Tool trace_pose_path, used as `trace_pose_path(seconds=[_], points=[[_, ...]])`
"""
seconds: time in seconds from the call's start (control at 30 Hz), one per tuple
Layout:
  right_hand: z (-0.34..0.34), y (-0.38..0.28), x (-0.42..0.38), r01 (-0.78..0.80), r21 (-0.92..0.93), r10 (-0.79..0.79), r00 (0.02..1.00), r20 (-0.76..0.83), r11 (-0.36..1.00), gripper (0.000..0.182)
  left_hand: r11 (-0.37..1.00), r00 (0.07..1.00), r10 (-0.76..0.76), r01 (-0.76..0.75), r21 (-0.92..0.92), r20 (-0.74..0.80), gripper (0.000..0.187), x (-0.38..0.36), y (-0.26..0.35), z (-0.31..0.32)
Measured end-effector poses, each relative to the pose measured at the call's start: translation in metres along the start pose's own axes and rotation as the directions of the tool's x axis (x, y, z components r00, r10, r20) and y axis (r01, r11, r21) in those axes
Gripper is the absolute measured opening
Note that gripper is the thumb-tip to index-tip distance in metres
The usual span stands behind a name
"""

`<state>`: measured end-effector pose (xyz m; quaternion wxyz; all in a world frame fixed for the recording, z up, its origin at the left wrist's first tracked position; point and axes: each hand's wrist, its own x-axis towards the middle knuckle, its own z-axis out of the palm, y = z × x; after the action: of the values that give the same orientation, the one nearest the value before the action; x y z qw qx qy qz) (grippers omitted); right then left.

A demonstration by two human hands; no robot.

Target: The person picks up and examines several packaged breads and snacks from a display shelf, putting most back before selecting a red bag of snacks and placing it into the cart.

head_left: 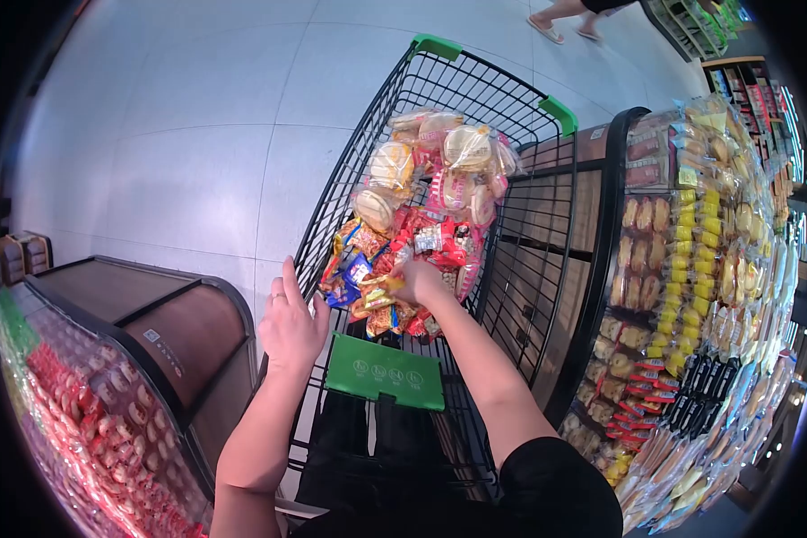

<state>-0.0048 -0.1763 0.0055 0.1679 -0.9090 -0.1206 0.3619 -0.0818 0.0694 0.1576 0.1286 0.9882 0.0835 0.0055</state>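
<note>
In front of me stands a black wire shopping cart (533,309) with green corner pieces and a green panel (384,371) at the near end. My right hand (419,282) reaches down into it, fingers closed on a yellow snack packet (378,296). Around that hand lie red snack packets (439,235), a blue packet (357,269) and an orange-yellow one (360,238). Farther in are clear bags of round, pale, flat bread or cakes (468,148). My left hand (293,325), a ring on one finger, is held open beside the cart's left side, holding nothing.
A shelf of packaged breads (681,269) runs close along the cart's right side. At lower left, a display stand (175,332) holds red-wrapped packs (90,394). A person's legs (565,18) show at the top, on the pale tiled floor (197,117).
</note>
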Motion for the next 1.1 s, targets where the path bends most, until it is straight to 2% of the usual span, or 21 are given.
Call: trace_pose_path(seconds=[0.03, 0.1, 0.17, 0.23, 0.3, 0.37, 0.4, 0.47, 0.6, 0.67, 0.7, 0.73, 0.77, 0.8, 0.83, 0.9, 0.97, 1.0, 1.03, 1.07, 1.1], points=[[0.005, -0.001, -0.003, 0.003, -0.002, -0.003, 1.000, 0.004, 1.000, 0.039, 1.000, 1.000, -0.005, 0.005, 0.000, 0.001, 0.074, 0.000, 0.000, 0.000], [0.005, -0.008, -0.010, 0.015, 0.386, -0.095, 0.977, 0.189, 0.922, 0.043, 1.000, 1.000, 0.003, -0.003, 0.012, -0.007, 0.074, 0.000, 0.000, -0.001], [0.007, -0.013, -0.010, 0.027, 0.329, -0.070, 0.990, 0.119, 0.944, 0.040, 1.000, 1.000, 0.009, -0.009, 0.008, -0.013, 0.074, -0.002, -0.001, 0.001], [0.009, -0.017, 0.002, -0.124, 0.302, 0.198, 0.953, -0.228, 0.945, 0.035, 1.000, 1.000, 0.017, -0.017, 0.006, -0.024, 0.075, -0.002, -0.002, 0.003], [0.008, -0.015, 0.017, -0.103, 0.272, 0.197, 0.917, -0.346, 0.957, 0.040, 1.000, 0.999, 0.018, -0.018, 0.006, -0.041, 0.075, -0.003, -0.003, 0.004], [0.010, -0.017, 0.032, -0.080, 0.134, 0.147, 0.773, -0.617, 0.988, 0.065, 1.000, 0.999, 0.016, -0.015, 0.018, -0.035, 0.075, -0.003, -0.003, 0.004], [0.012, -0.012, 0.043, -0.080, 0.136, 0.148, 0.773, -0.617, 0.987, 0.065, 1.000, 0.999, 0.011, -0.010, 0.028, -0.032, 0.075, -0.004, -0.003, 0.004], [0.015, -0.007, 0.060, -0.139, -0.108, 0.088, 0.920, -0.381, 0.984, 0.083, 1.000, 0.999, 0.016, -0.015, 0.019, -0.039, 0.075, -0.004, -0.005, 0.006], [0.033, 0.001, 0.055, -0.082, -0.187, 0.000, 0.917, -0.399, 0.979, 0.084, 0.999, 1.000, -0.004, 0.004, 0.038, -0.013, 0.076, -0.004, -0.006, 0.004], [0.044, 0.014, 0.053, 0.020, 0.103, 0.038, 0.846, -0.532, 0.994, 0.084, 0.999, 0.999, 0.002, 0.000, 0.044, -0.039, 0.076, -0.004, -0.007, 0.006], [0.054, 0.025, 0.059, 0.022, 0.100, 0.034, 0.849, -0.528, 0.995, 0.084, 0.999, 0.998, 0.014, -0.011, 0.049, -0.060, 0.076, -0.005, -0.007, 0.007], [0.067, 0.037, 0.066, 0.112, 0.473, 0.131, 0.883, -0.452, 0.874, 0.083, 0.995, 0.989, -0.097, 0.097, 0.001, 0.113, 0.076, -0.002, 0.000, -0.004], [0.074, 0.044, 0.068, 0.163, 0.773, 0.189, 0.920, -0.344, 0.613, 0.082, 0.995, 0.988, -0.101, 0.102, 0.001, 0.115, 0.076, -0.002, -0.001, -0.002], [0.069, 0.036, 0.053, 0.186, 0.927, 0.205, 0.943, -0.262, 0.326, 0.076, 0.999, 0.999, -0.004, 0.002, -0.043, -0.040, 0.074, -0.001, -0.001, 0.002], [0.064, 0.028, 0.037, 0.184, 0.927, 0.203, 0.944, -0.259, 0.326, 0.076, 0.992, 0.976, 0.089, -0.104, -0.071, -0.197, 0.073, -0.002, -0.001, 0.004], [0.055, 0.014, 0.008, 0.171, 0.959, 0.023, 0.983, -0.180, 0.225, 0.075, 0.980, 0.961, 0.199, -0.195, 0.044, -0.192, 0.071, -0.009, 0.006, 0.003], [0.001, -0.025, -0.044, 0.008, 1.000, -0.231, 0.973, -0.005, 0.013, 0.070, 0.861, 0.893, 0.447, -0.445, -0.249, -0.049, 0.066, -0.012, 0.011, 0.012], [-0.004, -0.027, -0.052, 0.013, 1.000, -0.227, 0.974, -0.010, 0.010, 0.070, 0.822, 0.902, 0.429, -0.407, -0.398, -0.036, 0.059, -0.012, 0.014, 0.018], [-0.005, -0.028, -0.059, 0.009, 0.999, -0.359, 0.933, -0.023, -0.041, 0.066, 0.819, 0.899, 0.437, -0.413, -0.398, -0.035, 0.059, -0.013, 0.013, 0.023], [-0.006, -0.028, -0.065, -0.007, 0.996, -0.484, 0.874, -0.039, -0.094, 0.061, 0.782, 0.966, 0.228, -0.108, -0.613, 0.120, 0.055, -0.014, 0.012, 0.028], [-0.010, -0.033, -0.073, -0.010, 0.995, -0.481, 0.876, -0.040, -0.100, 0.061, 0.642, 0.947, 0.043, 0.218, -0.735, 0.318, 0.051, -0.013, 0.013, 0.026]])
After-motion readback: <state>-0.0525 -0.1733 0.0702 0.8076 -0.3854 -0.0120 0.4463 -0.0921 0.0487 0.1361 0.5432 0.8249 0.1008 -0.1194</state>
